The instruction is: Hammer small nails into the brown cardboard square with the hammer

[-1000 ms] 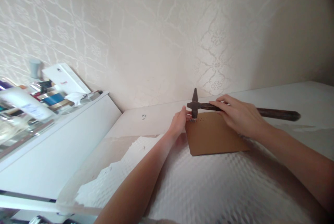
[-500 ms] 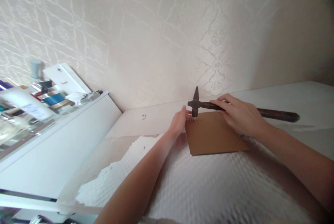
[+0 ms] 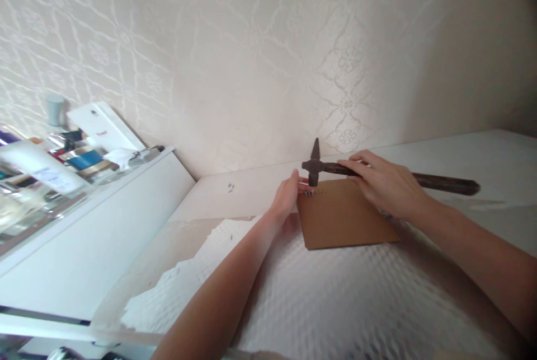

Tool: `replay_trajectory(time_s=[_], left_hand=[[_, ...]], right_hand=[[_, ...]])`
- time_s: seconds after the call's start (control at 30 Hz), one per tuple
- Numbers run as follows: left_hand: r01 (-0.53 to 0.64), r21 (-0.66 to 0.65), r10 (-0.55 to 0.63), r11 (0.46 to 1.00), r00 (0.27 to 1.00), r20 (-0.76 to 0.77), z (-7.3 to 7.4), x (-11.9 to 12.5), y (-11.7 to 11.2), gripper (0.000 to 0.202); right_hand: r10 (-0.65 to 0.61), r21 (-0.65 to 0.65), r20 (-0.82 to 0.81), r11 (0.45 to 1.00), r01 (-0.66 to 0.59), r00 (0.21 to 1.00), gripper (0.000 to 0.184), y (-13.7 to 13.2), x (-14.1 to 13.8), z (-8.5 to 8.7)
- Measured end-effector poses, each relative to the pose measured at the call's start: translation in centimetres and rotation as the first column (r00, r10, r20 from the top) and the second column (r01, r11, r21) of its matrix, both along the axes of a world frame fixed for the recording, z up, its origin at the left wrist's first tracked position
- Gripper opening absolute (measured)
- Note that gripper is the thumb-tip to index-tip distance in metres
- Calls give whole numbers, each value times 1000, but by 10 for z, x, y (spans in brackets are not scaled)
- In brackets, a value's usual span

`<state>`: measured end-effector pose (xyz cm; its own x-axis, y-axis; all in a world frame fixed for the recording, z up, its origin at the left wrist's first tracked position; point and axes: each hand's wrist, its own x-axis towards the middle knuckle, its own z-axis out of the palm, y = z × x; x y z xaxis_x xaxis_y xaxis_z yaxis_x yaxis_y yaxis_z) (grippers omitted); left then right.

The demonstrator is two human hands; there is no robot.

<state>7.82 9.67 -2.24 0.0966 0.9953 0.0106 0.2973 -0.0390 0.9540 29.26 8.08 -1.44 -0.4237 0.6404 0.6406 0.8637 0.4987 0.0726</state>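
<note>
Your left hand (image 3: 288, 195) sits at the upper left corner of the brown board (image 3: 346, 217), fingers partly curled beside a row of small metal pieces (image 3: 309, 192); probably it steadies them, though you can't tell here whether it pinches one. Dark specks continue the row rightward. Just above, the hammer (image 3: 314, 166) points its blunt face down at the row; whether it touches is unclear. Your right hand (image 3: 384, 183) is closed around the handle near the head, leaving most of the shaft out behind, likely for short, controlled taps. Beneath the board, a white textured sheet (image 3: 335, 298) covers part of the surface, perhaps to protect it.

As for writing, at far left a white tube (image 3: 39, 167) carries bluish print, and a white box (image 3: 103, 125) right of it shows a dark mark and red lettering; none is legible.
</note>
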Motion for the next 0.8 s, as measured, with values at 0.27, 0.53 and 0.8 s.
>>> replay_trajectory(time_s=[0.27, 0.53, 0.8], left_hand=[[9, 9, -10, 1000, 1000, 25, 0, 0, -1, 59], [1, 3, -1, 1000, 1000, 29, 0, 0, 0, 61], [-9, 1, 9, 1000, 1000, 13, 1, 1, -1, 60]], right_hand=[[36, 45, 30, 998, -37, 999, 38, -2, 0, 3], [53, 77, 25, 996, -55, 998, 37, -3, -1, 5], [50, 76, -10, 996, -50, 999, 33, -3, -1, 6]])
